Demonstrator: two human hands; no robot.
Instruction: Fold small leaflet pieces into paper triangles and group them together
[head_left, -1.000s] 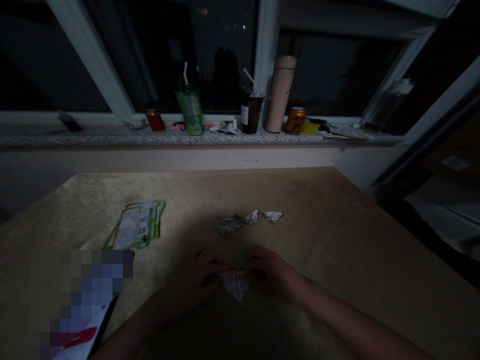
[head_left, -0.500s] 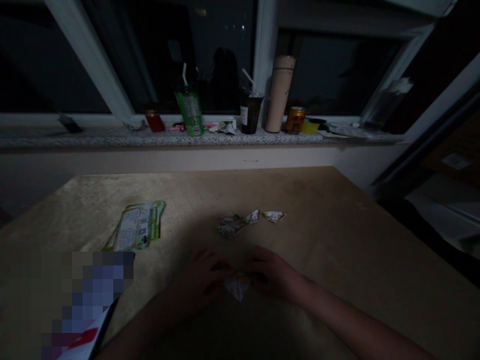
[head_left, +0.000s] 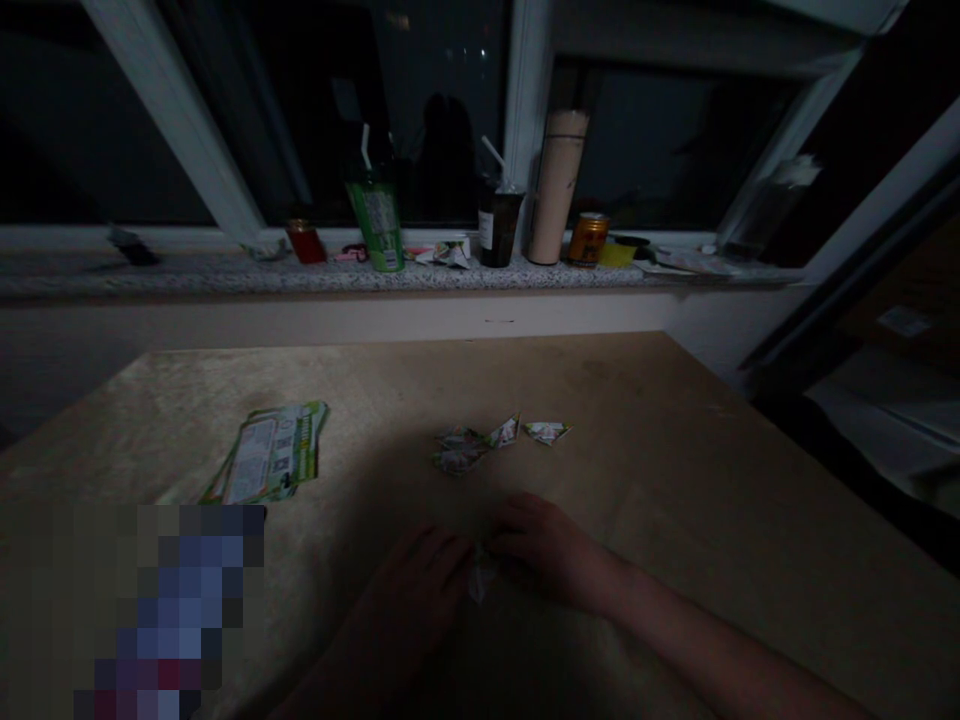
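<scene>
Both my hands meet low on a tan table (head_left: 675, 450) in dim light. My left hand (head_left: 424, 585) and my right hand (head_left: 544, 545) pinch a small folded printed paper (head_left: 478, 580) between their fingertips; only a narrow sliver of it shows between them. Just beyond the hands lie several small folded paper pieces (head_left: 469, 450), with one more folded piece (head_left: 547, 432) to their right.
A stack of green printed leaflets (head_left: 274, 462) lies on the table's left. On the window sill (head_left: 150, 275) stand a green cup with a straw (head_left: 377, 222), a dark cup (head_left: 497, 222), a tall beige bottle (head_left: 555, 190), a can (head_left: 587, 240) and litter.
The paper between my hands has been folded narrower, and my left hand has slid down and over it. The view has dipped slightly.
</scene>
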